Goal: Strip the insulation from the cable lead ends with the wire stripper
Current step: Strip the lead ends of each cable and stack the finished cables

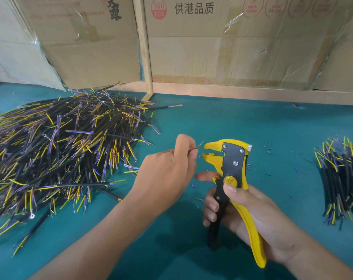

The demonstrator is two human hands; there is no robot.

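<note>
**Lead end at the stripper's mouth**

My left hand [167, 168] pinches a thin cable lead [198, 147] in curled fingers, its tip just at the parted jaws of the yellow-and-black wire stripper [232, 168]. My right hand [250, 217] grips the handles, thumb on the pivot. A big heap of black cables [60, 148] lies left on the teal desk [222, 118] (a smaller bundle [341, 178] sits right).

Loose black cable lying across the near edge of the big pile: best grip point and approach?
Judging by pose: pinch the black cable at mid-sheath, from above. It lies nearly flat on top of the pile, and its right end with fanned leads should stay free for the wire stripper.
</note>
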